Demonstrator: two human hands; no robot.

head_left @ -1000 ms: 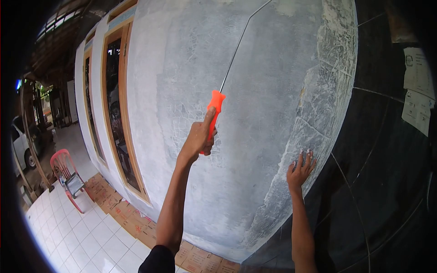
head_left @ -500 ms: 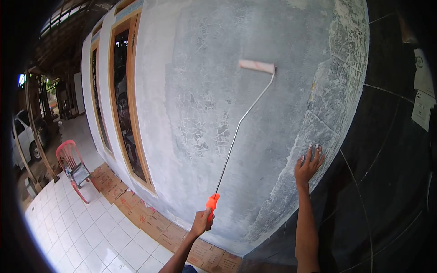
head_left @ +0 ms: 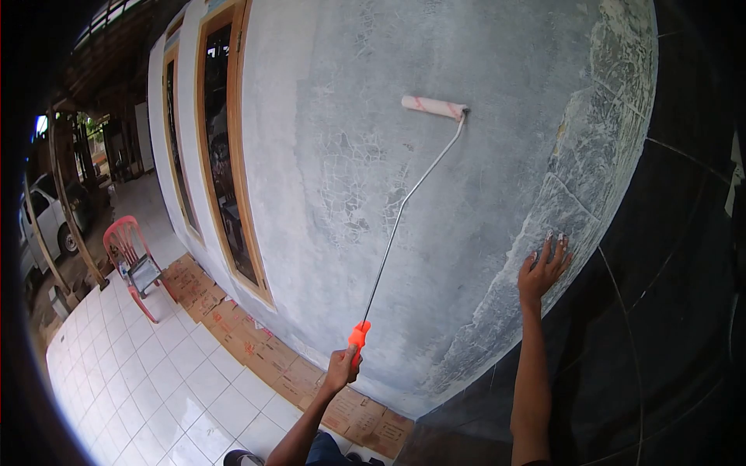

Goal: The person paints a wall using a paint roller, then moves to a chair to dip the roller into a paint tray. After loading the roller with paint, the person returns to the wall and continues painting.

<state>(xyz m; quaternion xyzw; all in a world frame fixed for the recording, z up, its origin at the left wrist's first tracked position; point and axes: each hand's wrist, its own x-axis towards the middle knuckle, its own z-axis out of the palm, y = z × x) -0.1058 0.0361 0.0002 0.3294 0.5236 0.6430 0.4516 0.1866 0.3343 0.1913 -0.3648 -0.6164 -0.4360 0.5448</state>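
Note:
My left hand point(head_left: 339, 370) is closed around the orange handle of a paint roller point(head_left: 401, 208). The long bent metal rod runs up and to the right from the handle. Its pale, pink-striped sleeve lies against the grey wall point(head_left: 458, 202), which shows patchy white paint and cracked areas. Lower right, my right hand point(head_left: 544, 268) rests on the rough, scraped strip near the wall's edge, fingers spread and holding nothing. White marks show on its fingertips.
Flattened cardboard point(head_left: 291, 371) lies along the wall's foot, beside white floor tiles point(head_left: 183, 373). A red plastic chair point(head_left: 134, 260) stands at the left, near wood-framed windows point(head_left: 225, 155). Dark tiled surface point(head_left: 622, 349) borders the wall on the right. A vehicle point(head_left: 54, 225) is parked beyond wooden posts.
The view has shifted, so the wall and chair appear slightly further right. Against the wall, the roller sleeve has moved a little to the left. My right hand remains on the scraped strip.

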